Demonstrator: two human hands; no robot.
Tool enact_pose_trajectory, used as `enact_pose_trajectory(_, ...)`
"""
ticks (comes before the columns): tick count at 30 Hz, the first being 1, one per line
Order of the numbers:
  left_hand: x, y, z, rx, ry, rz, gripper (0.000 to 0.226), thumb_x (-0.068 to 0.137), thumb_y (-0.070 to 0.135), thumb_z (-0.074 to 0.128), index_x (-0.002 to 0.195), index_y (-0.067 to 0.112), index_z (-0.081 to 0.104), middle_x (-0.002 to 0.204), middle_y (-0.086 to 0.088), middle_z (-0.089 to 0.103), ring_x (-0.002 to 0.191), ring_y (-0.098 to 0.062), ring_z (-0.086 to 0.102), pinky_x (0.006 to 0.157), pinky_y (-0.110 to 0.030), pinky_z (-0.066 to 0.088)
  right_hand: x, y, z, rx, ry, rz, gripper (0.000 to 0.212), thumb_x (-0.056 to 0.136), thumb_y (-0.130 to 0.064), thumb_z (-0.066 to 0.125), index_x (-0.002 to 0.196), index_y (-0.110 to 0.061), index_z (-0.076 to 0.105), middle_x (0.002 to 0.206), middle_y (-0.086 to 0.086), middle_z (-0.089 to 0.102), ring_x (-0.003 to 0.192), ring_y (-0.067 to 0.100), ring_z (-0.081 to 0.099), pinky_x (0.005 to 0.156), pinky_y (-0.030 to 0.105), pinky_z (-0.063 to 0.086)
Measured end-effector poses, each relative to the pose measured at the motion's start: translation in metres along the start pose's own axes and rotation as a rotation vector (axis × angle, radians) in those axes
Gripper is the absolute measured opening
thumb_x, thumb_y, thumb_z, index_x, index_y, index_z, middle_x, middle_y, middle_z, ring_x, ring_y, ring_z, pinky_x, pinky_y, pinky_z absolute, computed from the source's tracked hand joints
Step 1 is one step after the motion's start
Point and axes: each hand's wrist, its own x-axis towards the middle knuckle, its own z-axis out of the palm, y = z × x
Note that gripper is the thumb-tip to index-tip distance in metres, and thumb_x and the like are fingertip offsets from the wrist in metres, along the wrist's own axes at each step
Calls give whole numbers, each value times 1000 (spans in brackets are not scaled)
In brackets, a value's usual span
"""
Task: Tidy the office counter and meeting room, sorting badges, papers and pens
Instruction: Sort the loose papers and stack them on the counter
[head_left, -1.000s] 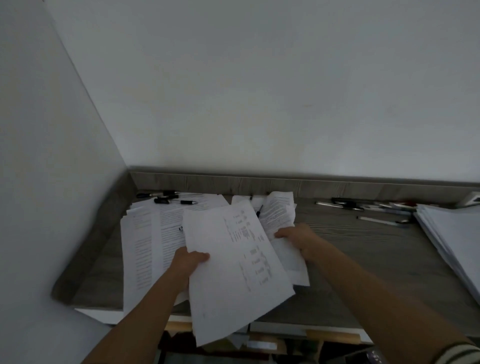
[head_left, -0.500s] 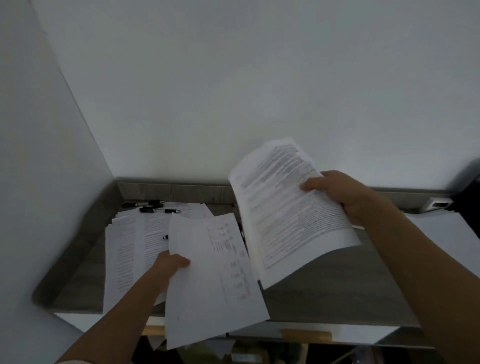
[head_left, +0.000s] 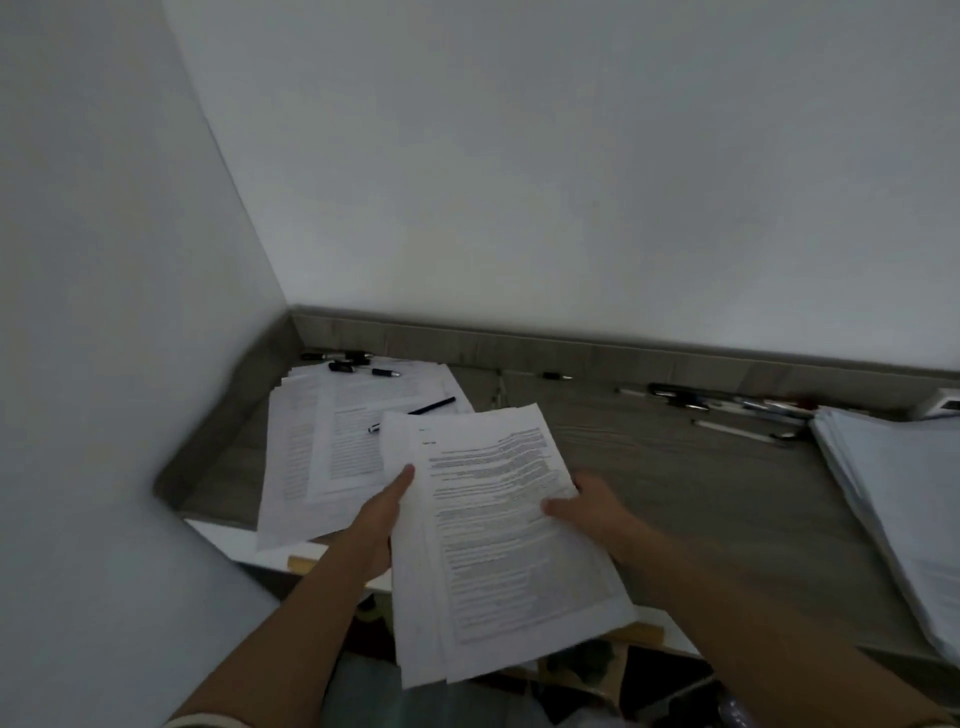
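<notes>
Dim white-walled corner, grey wood-grain worktop (head_left: 675, 467). On the grip: left hand (head_left: 382, 512) pinches the left edge of a sheaf of white printed sheets (head_left: 498, 535), thumb flat on top, fingers hidden beneath; right hand (head_left: 592, 512) clamps the right edge the same way. The sheaf is off the surface, its lower half hanging past the worktop's front edge. Sheets aren't squared and fan out at bottom left, so with edge-only pinches I'd expect a lower sheet to slip and drop past the front edge. Next risk: dropping it on the loose pile of white printed papers (head_left: 332, 447) in the back-left corner would bury the black pen (head_left: 434, 406) lying there. Row of mixed pens (head_left: 691, 402) along the back edge and tall stack of white paper (head_left: 904, 493) at the right edge are well apart, low risk.
</notes>
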Motion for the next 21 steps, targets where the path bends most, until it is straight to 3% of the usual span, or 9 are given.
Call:
enact_pose_trajectory(3, -7, -9, 9, 111, -17, 17, 42, 79, 27, 76, 115, 7, 66, 107, -14, 71, 100, -31, 67, 89, -42, 53, -1, -1, 17, -31, 3, -45, 35, 86, -1, 67, 120, -7, 62, 119, 9, 67, 101, 20, 65, 88, 33, 55)
enact_pose_trajectory(6, -15, -16, 10, 141, 22, 40, 38, 81, 5, 72, 118, -1, 63, 107, -19, 69, 94, -34, 67, 80, -44, 55, 1, -7, 28, -73, -45, -62, 39, 85, 0, 68, 123, -6, 61, 120, 7, 66, 97, 16, 64, 77, 21, 53)
enact_pose_trajectory(9, -25, -2, -12, 118, 38, 86, 34, 83, 0, 67, 116, 0, 63, 110, -20, 69, 97, -36, 66, 81, -44, 55, 5, -19, 34, -62, -96, -81, 23, 89, -9, 67, 112, -9, 64, 110, 5, 68, 84, 8, 65, 61, 15, 52)
enact_pose_trajectory(11, -28, 15, -37, 96, 56, 122, 32, 84, -1, 65, 116, 2, 64, 109, -19, 69, 102, -38, 65, 83, -46, 54, 15, -30, 39, -80, 13, -109, 24, 90, -16, 67, 112, -7, 63, 102, 6, 67, 82, 14, 64, 65, 23, 54)
enact_pose_trajectory(14, -29, 39, -74, 71, 170, 180, 32, 84, -3, 61, 116, 0, 61, 105, -19, 68, 95, -37, 66, 74, -43, 57, 36, -50, 50, -167, 113, -162, 34, 89, -20, 69, 118, -5, 62, 107, 11, 66, 89, 21, 63, 79, 36, 55)
enact_pose_trajectory(16, -28, 51, -93, 73, 247, 202, 30, 86, -5, 57, 115, -1, 59, 99, -17, 67, 87, -33, 64, 72, -42, 55, 45, -64, 62, -216, 87, -177, 39, 90, -21, 67, 124, -3, 59, 116, 12, 63, 95, 19, 58, 81, 30, 50)
enact_pose_trajectory(18, -22, 61, -110, 100, 332, 216, 34, 85, -8, 56, 119, -4, 58, 103, -18, 65, 88, -33, 62, 79, -43, 51, 55, -78, 75, -247, 64, -191, 44, 93, -21, 64, 131, -2, 53, 125, 12, 58, 100, 16, 53, 80, 24, 42)
enact_pose_trajectory(21, -8, 69, -125, 177, 450, 260, 34, 85, -11, 55, 118, -8, 57, 104, -17, 61, 92, -32, 58, 81, -41, 47, 71, -96, 93, -334, 7, -208, 54, 94, -26, 62, 140, -4, 44, 138, 9, 50, 112, 16, 53, 84, 23, 44)
